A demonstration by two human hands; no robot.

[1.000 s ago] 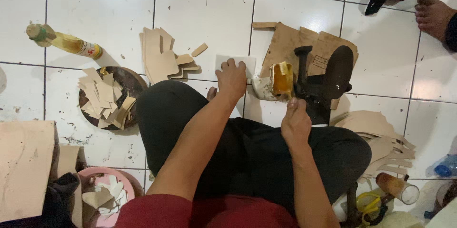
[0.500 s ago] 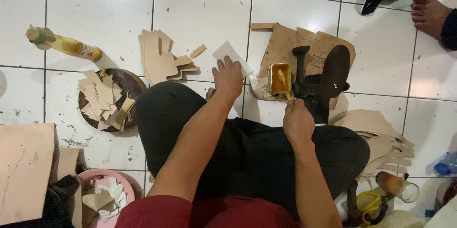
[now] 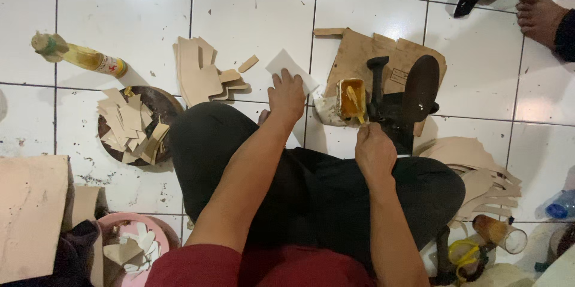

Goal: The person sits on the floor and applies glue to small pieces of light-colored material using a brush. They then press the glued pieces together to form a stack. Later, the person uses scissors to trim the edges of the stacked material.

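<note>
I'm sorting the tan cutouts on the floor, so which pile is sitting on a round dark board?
The pile of small tan pieces left of the knee, on the round dark board. The pile of larger cutouts lies on bare tile.

Bare floor (image 3: 120, 5) lies open beyond the stack of tan cut pieces (image 3: 200, 74). Toward the right, the glue tin (image 3: 351, 100), black shoe stand (image 3: 400, 98) and cardboard (image 3: 371, 53) crowd the way.

Two hands (image 3: 287, 98), one glue tin (image 3: 351, 100), one bottle (image 3: 81, 56), one white sheet (image 3: 287, 66).
</note>
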